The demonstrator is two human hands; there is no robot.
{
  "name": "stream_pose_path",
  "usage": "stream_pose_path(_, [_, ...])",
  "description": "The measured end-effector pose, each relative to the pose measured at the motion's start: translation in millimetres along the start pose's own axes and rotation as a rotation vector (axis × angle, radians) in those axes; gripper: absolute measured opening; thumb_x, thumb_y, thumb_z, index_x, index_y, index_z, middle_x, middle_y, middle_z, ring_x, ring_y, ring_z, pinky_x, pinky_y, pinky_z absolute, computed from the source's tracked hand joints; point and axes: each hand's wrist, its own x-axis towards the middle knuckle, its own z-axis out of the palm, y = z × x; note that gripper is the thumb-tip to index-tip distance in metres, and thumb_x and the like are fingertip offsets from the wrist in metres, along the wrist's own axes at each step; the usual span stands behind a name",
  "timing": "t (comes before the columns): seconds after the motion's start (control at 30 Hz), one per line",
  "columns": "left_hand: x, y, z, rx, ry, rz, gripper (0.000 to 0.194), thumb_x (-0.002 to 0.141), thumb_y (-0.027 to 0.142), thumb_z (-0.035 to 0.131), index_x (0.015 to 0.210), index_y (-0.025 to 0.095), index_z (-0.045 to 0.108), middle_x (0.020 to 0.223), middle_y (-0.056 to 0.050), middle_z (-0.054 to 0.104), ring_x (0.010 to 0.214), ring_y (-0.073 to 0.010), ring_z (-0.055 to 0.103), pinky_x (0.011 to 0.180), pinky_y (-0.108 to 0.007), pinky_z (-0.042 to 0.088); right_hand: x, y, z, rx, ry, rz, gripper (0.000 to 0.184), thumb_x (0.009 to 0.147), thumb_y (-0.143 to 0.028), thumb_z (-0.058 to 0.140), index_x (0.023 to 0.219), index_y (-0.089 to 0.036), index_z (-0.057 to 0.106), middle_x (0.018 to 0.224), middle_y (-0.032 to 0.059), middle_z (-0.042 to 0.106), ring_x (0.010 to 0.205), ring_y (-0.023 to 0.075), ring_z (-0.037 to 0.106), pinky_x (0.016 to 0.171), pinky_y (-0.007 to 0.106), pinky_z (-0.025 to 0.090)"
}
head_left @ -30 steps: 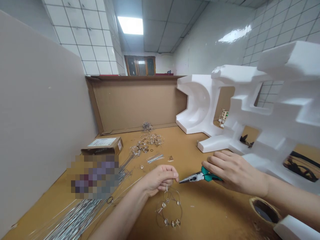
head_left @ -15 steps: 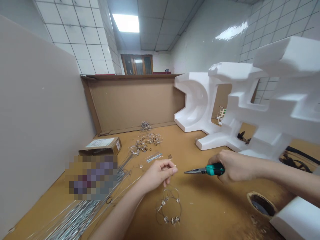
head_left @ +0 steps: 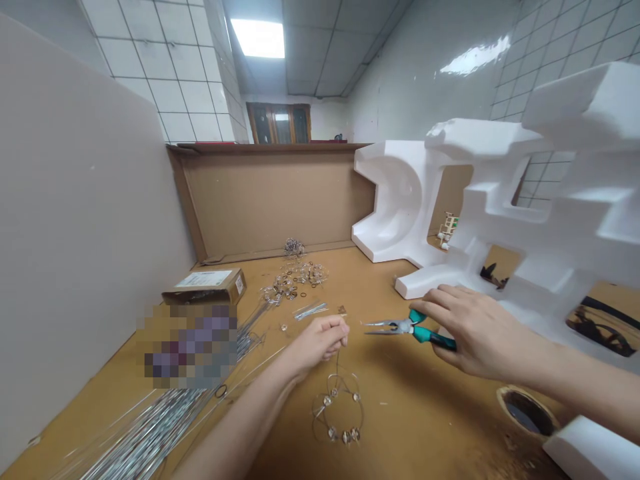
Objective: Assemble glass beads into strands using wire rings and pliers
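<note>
My left hand (head_left: 320, 342) pinches the top of a thin wire, from which a wire ring with several small beads (head_left: 338, 412) hangs down to the brown table (head_left: 415, 420). My right hand (head_left: 475, 330) holds green-handled needle-nose pliers (head_left: 407, 327). Their jaws are slightly parted and point left, a short gap away from my left fingertips.
A bundle of straight metal wires (head_left: 165, 427) lies at the front left beside a small cardboard box (head_left: 207, 285). Loose rings and beads (head_left: 293, 283) sit farther back. White foam packing blocks (head_left: 525, 220) fill the right side. A round hole (head_left: 530, 413) is in the table at front right.
My left hand has lifted the wire a little, so the beaded ring hangs lower beneath it. My right hand regripped the pliers and their jaws have parted.
</note>
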Motion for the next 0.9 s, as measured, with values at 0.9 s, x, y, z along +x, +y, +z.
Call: stream_pose_path(0.9, [1.4, -2.3, 11.8, -0.098, 0.032, -0.147, 0.025, 0.069, 0.035, 0.046, 0.053, 0.02, 0.035, 0.035, 0.012, 0.02, 0.033, -0.0039, 0.012, 0.036, -0.02, 0.007, 8.0, -12.5, 5.3, -0.234, -0.021, -0.316, 0.026, 0.083, -0.013, 0.035, 0.104, -0.016, 0.051, 0.083, 0.0069, 0.057, 0.073, 0.0193, 0.047, 0.065, 0.034, 0.031])
